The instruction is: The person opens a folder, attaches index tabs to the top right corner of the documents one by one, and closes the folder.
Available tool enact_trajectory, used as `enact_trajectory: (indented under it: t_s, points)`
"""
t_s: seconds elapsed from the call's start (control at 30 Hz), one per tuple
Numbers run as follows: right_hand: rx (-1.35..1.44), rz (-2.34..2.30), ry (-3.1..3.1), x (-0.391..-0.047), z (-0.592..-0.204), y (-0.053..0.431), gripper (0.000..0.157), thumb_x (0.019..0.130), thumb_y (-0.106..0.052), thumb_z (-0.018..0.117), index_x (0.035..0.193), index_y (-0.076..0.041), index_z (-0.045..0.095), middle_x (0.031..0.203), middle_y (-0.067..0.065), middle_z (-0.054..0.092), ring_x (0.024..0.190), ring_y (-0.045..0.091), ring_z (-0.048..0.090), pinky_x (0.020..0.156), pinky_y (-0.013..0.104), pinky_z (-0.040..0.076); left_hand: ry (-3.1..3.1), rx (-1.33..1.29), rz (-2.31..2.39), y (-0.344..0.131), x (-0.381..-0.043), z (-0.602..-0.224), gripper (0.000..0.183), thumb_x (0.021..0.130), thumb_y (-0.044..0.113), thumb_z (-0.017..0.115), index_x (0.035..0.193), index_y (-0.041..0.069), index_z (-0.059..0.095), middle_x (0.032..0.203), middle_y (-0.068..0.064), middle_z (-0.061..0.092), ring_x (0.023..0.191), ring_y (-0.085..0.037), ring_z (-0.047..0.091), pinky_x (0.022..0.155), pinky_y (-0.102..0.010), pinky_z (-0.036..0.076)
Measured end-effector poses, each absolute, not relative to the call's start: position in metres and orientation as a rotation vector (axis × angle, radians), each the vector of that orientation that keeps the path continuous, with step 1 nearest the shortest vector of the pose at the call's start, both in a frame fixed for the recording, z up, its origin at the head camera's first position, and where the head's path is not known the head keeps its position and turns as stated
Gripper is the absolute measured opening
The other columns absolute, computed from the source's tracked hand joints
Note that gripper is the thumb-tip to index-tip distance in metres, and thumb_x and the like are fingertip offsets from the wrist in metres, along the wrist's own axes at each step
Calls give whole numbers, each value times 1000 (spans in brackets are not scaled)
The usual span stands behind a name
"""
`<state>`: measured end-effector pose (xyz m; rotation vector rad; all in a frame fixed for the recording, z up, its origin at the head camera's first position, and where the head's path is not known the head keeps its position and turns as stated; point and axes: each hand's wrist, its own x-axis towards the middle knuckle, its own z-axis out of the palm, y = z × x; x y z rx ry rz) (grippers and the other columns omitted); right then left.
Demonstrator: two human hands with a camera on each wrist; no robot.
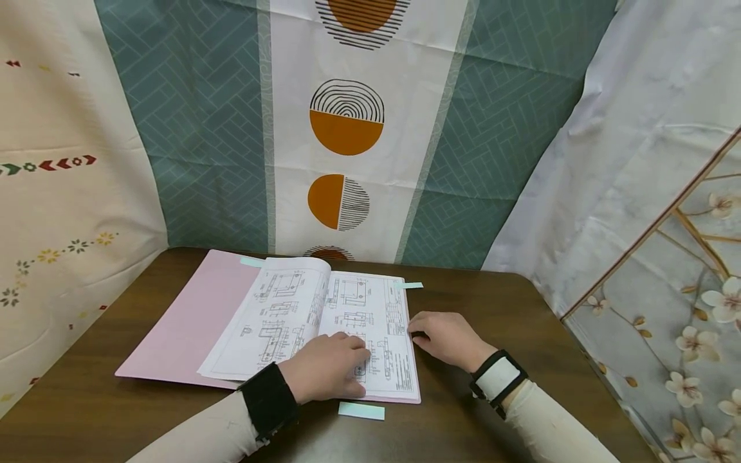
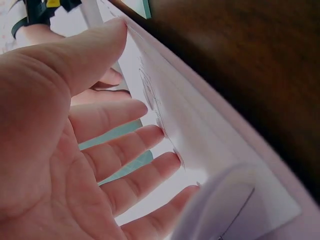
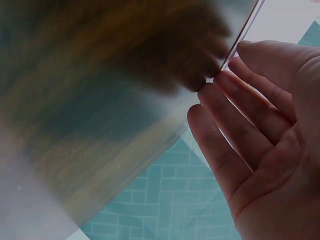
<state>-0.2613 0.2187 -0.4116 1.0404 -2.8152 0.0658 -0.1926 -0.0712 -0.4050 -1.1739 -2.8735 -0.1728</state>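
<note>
A pink folder [image 1: 173, 334] lies spread on the table, holding white sheets [image 1: 399, 360] printed with technical drawings. One turned sheet [image 1: 243, 354] bows up near the middle and lies over the left side. My left hand [image 1: 327, 366] rests on the lower part of the right page; in the left wrist view its fingers [image 2: 135, 145] are extended, tips against the paper. My right hand [image 1: 448, 337] rests on the table at the folder's right edge. In the right wrist view its fingertips [image 3: 207, 95] and thumb are by that edge, fingers loosely bent.
Mint-green strips mark the folder: one at the upper left [image 1: 252, 262], one sticking out at the upper right [image 1: 412, 285], one below the bottom edge [image 1: 361, 411]. The dark wooden table [image 1: 498, 308] meets a patterned cloth [image 1: 347, 212] behind. Floral cloth [image 1: 683, 347] hangs at right.
</note>
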Motion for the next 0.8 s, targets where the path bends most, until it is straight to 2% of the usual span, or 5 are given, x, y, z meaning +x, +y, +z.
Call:
enact_trajectory:
  t_s: [0.27,0.63,0.7,0.8]
  points:
    - [1019,91,-2817,-249,-413,216,25,94,-14,90,119,-13,85,122,1,80,106,17,76,91,40,63,-2841,-1191,-191,-72,-186,-406,53,89,50,92,128,17,77,127,-2,74,116,-24,69,95,-42,58]
    - [967,140,-2825,-241,-415,214,20,96,-16,88,116,-15,85,115,-2,80,98,14,74,88,40,63,-2807,-1229,-256,-71,-189,-406,43,90,44,92,121,18,78,110,4,75,96,-13,68,84,-34,56]
    - [960,147,-2827,-241,-416,214,19,96,-16,88,115,-15,85,114,-1,80,98,14,74,88,41,63,-2785,-1237,-253,-71,-189,-407,38,92,41,91,119,18,79,110,4,75,96,-13,69,84,-34,57]
    - [945,166,-2832,-240,-414,214,18,97,-16,87,115,-15,85,113,-1,80,97,15,74,88,42,63,-2743,-1249,-257,-70,-188,-408,20,98,31,85,111,17,80,105,4,76,91,-12,69,82,-34,58]
